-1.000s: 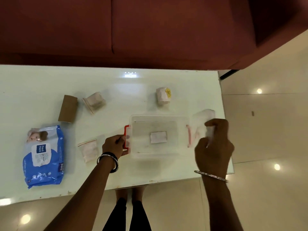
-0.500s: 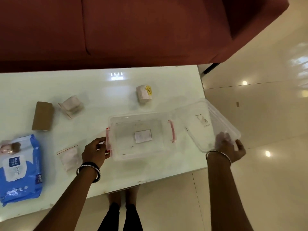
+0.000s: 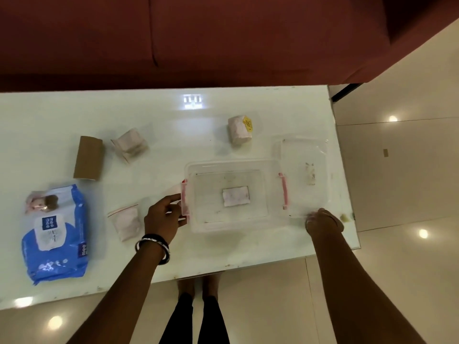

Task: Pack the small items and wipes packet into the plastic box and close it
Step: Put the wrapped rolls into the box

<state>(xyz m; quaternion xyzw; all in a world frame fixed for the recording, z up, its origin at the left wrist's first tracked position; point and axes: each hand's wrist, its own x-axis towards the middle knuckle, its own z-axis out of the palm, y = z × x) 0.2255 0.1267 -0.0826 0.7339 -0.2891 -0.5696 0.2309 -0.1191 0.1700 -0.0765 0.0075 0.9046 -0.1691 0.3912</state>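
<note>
A clear plastic box (image 3: 233, 224) with pink side latches stands open on the white table (image 3: 173, 125), a white label on its floor. My left hand (image 3: 164, 216) grips its left latch. The clear lid (image 3: 304, 175) lies flat on the table right of the box, and my right hand (image 3: 323, 220) holds its near edge. The blue wipes packet (image 3: 56, 232) lies at the far left. A small zip bag (image 3: 125, 223) lies beside my left hand. A brown cardboard tube (image 3: 89, 158), a wrapped bundle (image 3: 129, 144) and a white roll with a yellow tag (image 3: 240, 129) lie farther back.
A dark red sofa (image 3: 198, 38) runs along the table's far side. The table's right edge (image 3: 345, 184) is just beyond the lid, with shiny floor tiles (image 3: 402, 184) past it. My legs (image 3: 196, 319) stand at the near edge.
My right hand lifted the lid off the box, swung it out past the table's right edge, and has now laid it flat beside the box. My left hand stayed on the left latch.
</note>
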